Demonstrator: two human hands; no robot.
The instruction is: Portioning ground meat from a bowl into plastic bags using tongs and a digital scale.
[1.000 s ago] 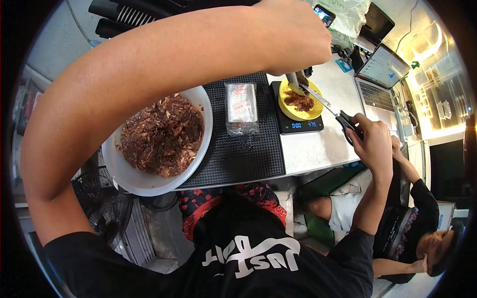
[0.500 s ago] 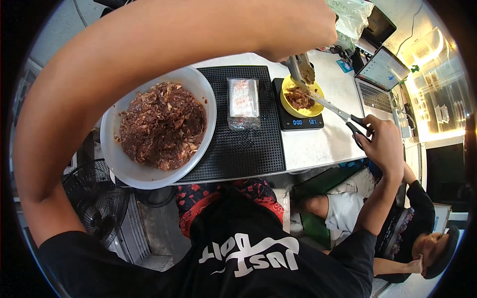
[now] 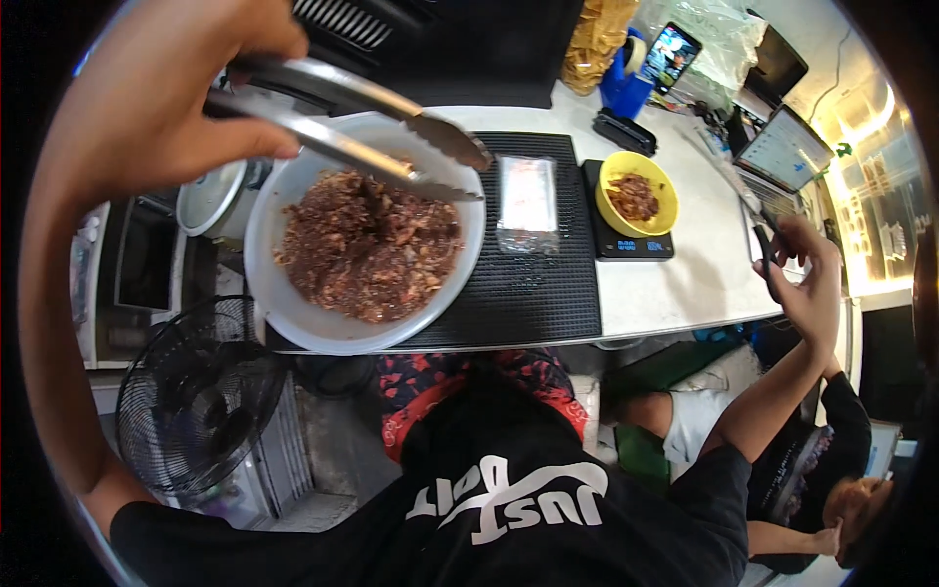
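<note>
My left hand (image 3: pixel 201 93) grips metal tongs (image 3: pixel 342 90), whose jaws are spread above the large translucent white bowl (image 3: pixel 293 328). Dark reddish-brown shredded meat (image 3: pixel 372 254) fills much of that bowl, and nothing shows between the jaws. At the right, my right hand (image 3: pixel 812 279) has its fingers in the black handles of scissors (image 3: pixel 767 259); their blades point away over the table. Between my hands, a yellow bowl (image 3: pixel 667 205) with some of the meat stands on a black digital scale (image 3: pixel 636 248). A clear pack of plastic bags (image 3: pixel 528 201) lies on a black ribbed mat (image 3: pixel 548 293).
Behind the scale are a black case (image 3: pixel 624 132), a blue tape dispenser (image 3: pixel 626 90) and a phone (image 3: pixel 673 57). A laptop (image 3: pixel 782 152) stands at the far right. Below the table's edge, a black fan (image 3: pixel 201 411) is at left; another person (image 3: pixel 812 460) sits at right.
My left hand has swung the tongs from the yellow bowl leftward to above the large bowl. My right hand has drawn the scissors rightward, away from the yellow bowl.
</note>
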